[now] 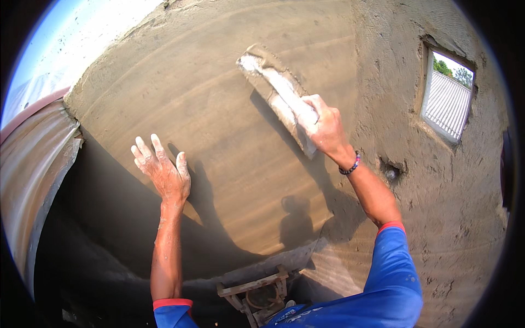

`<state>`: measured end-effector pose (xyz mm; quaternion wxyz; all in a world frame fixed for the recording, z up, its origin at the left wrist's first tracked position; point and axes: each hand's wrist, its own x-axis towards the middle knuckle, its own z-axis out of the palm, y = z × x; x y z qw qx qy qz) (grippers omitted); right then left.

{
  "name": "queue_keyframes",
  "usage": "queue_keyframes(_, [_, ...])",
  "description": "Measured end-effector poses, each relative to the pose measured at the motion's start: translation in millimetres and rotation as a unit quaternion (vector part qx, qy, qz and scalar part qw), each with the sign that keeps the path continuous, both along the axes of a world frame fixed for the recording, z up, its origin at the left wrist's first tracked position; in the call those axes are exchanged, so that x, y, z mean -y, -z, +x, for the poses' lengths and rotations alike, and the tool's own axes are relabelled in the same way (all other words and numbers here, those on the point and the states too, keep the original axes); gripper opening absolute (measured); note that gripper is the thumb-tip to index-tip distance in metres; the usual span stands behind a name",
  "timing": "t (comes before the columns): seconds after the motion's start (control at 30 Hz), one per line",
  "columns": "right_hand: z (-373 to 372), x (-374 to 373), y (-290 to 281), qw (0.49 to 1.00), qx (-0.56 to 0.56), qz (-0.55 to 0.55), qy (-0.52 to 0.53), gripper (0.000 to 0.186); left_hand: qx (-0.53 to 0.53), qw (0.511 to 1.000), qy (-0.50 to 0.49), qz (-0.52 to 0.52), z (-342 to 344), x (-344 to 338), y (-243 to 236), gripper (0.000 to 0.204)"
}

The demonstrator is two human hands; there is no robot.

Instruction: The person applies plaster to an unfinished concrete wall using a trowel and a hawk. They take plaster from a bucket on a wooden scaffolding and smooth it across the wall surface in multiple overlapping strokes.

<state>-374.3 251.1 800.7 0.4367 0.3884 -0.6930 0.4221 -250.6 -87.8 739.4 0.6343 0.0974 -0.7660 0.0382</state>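
while the right hand (327, 130) grips a plaster float (278, 93) flat on the upper wet wall (219, 164), the left hand (163, 170) rests spread wide lower left; smooth plaster lies open between, a small window (447, 104) far right.

Plastered wall (219, 126): wet grey-brown cement render, matt, floated fairly smooth with faint sweeping arcs across it. To the right of it, bare wall (454, 197) is coarse and pitted, lumpy round the small window opening (445, 98). Float (279, 95): looks like wood, crusted with pale dried mortar, rough. Right hand (325, 128) and left hand (164, 172) dusted with whitish cement film. Wristband (350, 165): small coloured beads. Sleeves (391, 268): blue knit cloth, red trim, spattered. Roof sheet (33, 158) at left: corrugated metal, dull, rust-toned.
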Motion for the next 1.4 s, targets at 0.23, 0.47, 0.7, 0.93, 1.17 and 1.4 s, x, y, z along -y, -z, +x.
queue_keyframes(0.23, [-94, -94, -144, 0.967, 0.095, -0.18, 0.15, 0.027, 0.001, 0.996, -0.079, -0.046, -42, 12, 12, 0.073])
queue_keyframes(0.47, [-104, -94, 88, 0.956, 0.155, -0.189, 0.165, 0.021, 0.0, 0.994, -0.092, -0.055, -41, 18, 12, 0.075])
queue_keyframes(0.7, [-40, -97, 366, 0.931, 0.258, -0.193, 0.175, 0.02, -0.008, 0.996, -0.071, -0.051, -48, 18, 14, 0.077])
queue_keyframes(0.93, [-55, -74, 138, 0.956, 0.113, -0.259, 0.078, 0.021, 0.01, 0.994, -0.091, -0.053, -40, 20, 14, 0.075])
queue_keyframes(1.17, [-44, 16, -10, 0.985, 0.088, -0.138, 0.06, 0.023, 0.006, 0.996, -0.082, -0.047, -41, 18, 9, 0.075])
queue_keyframes(1.4, [5, 63, 115, 0.983, 0.047, 0.175, 0.014, 0.036, -0.059, 0.996, 0.067, -0.008, -15, 27, 14, 0.072])
